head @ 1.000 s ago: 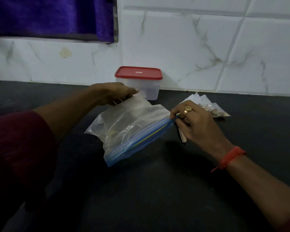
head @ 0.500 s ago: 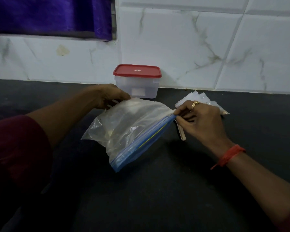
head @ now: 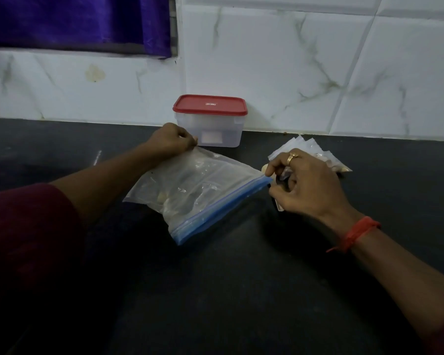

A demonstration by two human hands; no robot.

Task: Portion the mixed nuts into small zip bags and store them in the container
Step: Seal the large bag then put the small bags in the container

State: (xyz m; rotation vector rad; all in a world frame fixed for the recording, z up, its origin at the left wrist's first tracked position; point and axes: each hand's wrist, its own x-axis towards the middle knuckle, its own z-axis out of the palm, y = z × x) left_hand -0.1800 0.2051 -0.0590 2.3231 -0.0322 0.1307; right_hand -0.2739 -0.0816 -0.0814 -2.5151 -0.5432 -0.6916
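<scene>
While bent over a dark surface (head: 228, 290), holds a large zip bag (head: 198, 190) at two of its corners. Nips the clear far corner with the left grip (head: 172, 141), fingers curled tight on the plastic, just in front of the container (head: 210, 129). Pinches the right end of the blue zip strip (head: 221, 213) with the right grip (head: 310, 188), thumb and forefinger closed on it, the other fingers curled beneath. Lets the bag lie slantwise on the surface between the two, crumpled and mostly slack, with a few pale nuts (head: 164, 199) gathered toward its left side. Cannot tell sealed from unsealed along the strip. Partly covers something slim beneath the right palm, too dim to name. Shows, just behind the right grip, a fanned stack of small zip bags (head: 305, 147) flat on the surface, with what look like nuts in the one farthest right. Shows the container standing upright against the white tiled wall (head: 292, 60), clear-sided, red lid (head: 209, 105) on, pale label on its front. Wears a gold ring (head: 291, 157) on the right grip, a red-orange band (head: 354, 234) at that wrist, a maroon sleeve (head: 23, 239) on the left arm. Takes in a purple curtain (head: 75, 19) at upper left, above the tiles.
</scene>
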